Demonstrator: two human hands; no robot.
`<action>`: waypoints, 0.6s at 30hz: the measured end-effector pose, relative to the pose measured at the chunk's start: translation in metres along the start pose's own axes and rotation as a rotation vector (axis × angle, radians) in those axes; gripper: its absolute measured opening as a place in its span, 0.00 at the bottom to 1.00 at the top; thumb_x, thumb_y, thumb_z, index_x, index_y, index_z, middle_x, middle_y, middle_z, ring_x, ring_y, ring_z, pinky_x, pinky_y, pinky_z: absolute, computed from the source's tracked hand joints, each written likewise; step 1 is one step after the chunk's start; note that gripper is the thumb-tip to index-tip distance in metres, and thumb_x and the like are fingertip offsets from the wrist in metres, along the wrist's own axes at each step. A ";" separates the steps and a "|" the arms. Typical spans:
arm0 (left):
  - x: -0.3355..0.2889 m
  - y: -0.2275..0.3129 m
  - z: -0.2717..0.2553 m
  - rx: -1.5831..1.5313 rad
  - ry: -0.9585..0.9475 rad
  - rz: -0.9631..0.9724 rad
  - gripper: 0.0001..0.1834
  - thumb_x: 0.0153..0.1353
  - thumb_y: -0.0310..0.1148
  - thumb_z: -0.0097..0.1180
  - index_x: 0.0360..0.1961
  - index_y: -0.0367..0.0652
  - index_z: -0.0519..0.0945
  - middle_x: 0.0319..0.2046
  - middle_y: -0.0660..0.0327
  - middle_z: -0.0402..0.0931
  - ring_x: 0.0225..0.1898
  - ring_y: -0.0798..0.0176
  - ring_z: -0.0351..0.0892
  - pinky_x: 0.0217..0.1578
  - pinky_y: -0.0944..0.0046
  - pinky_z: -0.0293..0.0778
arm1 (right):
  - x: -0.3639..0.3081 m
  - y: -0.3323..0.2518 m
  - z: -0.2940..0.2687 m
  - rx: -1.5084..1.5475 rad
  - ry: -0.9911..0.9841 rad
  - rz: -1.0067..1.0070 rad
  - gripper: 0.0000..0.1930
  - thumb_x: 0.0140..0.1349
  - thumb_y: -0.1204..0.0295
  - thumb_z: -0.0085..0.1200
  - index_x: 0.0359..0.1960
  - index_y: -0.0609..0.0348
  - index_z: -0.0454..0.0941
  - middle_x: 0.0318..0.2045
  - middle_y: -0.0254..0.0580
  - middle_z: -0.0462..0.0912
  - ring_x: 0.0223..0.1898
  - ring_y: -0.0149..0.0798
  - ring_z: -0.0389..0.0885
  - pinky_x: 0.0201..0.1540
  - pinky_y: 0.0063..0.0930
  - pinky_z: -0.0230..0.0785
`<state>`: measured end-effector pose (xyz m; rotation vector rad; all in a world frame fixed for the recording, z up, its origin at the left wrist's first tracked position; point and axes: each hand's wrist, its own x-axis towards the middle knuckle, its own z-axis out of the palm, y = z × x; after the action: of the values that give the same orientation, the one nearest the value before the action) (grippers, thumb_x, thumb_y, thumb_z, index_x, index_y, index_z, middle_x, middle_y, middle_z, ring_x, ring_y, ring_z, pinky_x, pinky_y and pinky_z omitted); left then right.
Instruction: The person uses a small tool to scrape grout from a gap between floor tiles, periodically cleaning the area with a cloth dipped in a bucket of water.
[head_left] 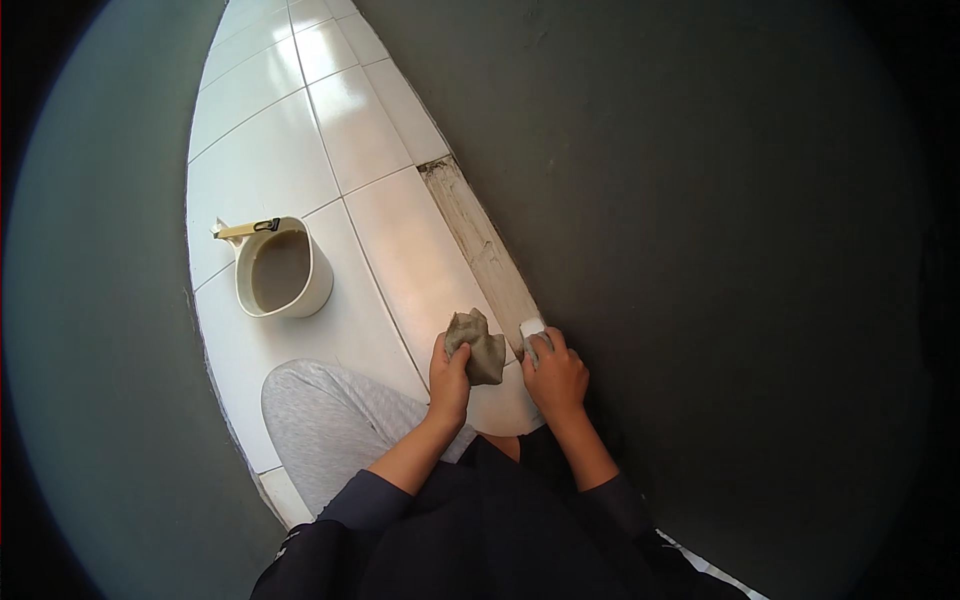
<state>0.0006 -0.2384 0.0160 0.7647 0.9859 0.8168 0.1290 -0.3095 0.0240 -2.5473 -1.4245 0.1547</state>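
Observation:
My left hand (452,378) grips a crumpled grey-brown rag (477,349), held above the white tiles. My right hand (556,374) is closed around a small white-and-grey piece (532,328) beside the right wall; fingers cover most of it, so its kind is unclear. Just beyond that hand runs a bare beige strip (482,240) along the wall, where no tile covers the floor. Ahead and to the left stands a white mug-like container (322,280) holding murky brown liquid. A yellow utility knife (247,229) rests across its rim near the handle.
Dark grey walls (100,300) close in the narrow tiled floor (265,150) on both sides. At the strip's far end the tile edge (430,167) looks dark and rough. My bent knee (310,405) in light grey trousers is close to the container.

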 end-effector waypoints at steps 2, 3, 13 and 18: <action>-0.004 0.002 0.003 -0.024 0.009 -0.020 0.12 0.63 0.28 0.44 0.47 0.37 0.69 0.41 0.60 0.73 0.44 0.68 0.71 0.49 0.69 0.64 | 0.003 -0.001 0.001 -0.025 0.007 -0.001 0.13 0.48 0.67 0.59 0.37 0.52 0.81 0.46 0.39 0.76 0.31 0.48 0.81 0.34 0.39 0.76; -0.005 0.002 0.004 -0.042 0.008 -0.025 0.12 0.63 0.28 0.44 0.47 0.37 0.69 0.41 0.60 0.73 0.44 0.68 0.70 0.49 0.70 0.64 | 0.010 -0.002 0.004 -0.028 0.001 0.000 0.13 0.48 0.67 0.59 0.37 0.52 0.81 0.46 0.39 0.76 0.31 0.48 0.81 0.34 0.39 0.76; 0.007 -0.007 -0.003 0.040 0.018 0.090 0.11 0.63 0.27 0.43 0.46 0.36 0.69 0.41 0.59 0.73 0.43 0.67 0.71 0.47 0.69 0.65 | 0.130 -0.042 0.026 0.022 0.049 -0.027 0.10 0.48 0.68 0.57 0.34 0.53 0.81 0.43 0.41 0.77 0.34 0.52 0.81 0.36 0.42 0.75; 0.011 -0.006 -0.005 0.010 0.061 0.070 0.11 0.63 0.27 0.43 0.46 0.36 0.69 0.40 0.58 0.74 0.43 0.67 0.72 0.47 0.69 0.65 | 0.083 -0.027 0.008 -0.042 -0.050 0.029 0.11 0.48 0.68 0.57 0.36 0.52 0.81 0.43 0.38 0.77 0.35 0.50 0.81 0.38 0.42 0.75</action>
<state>0.0012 -0.2311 0.0046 0.7909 1.0230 0.9008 0.1490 -0.2243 0.0242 -2.6169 -1.4236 0.1958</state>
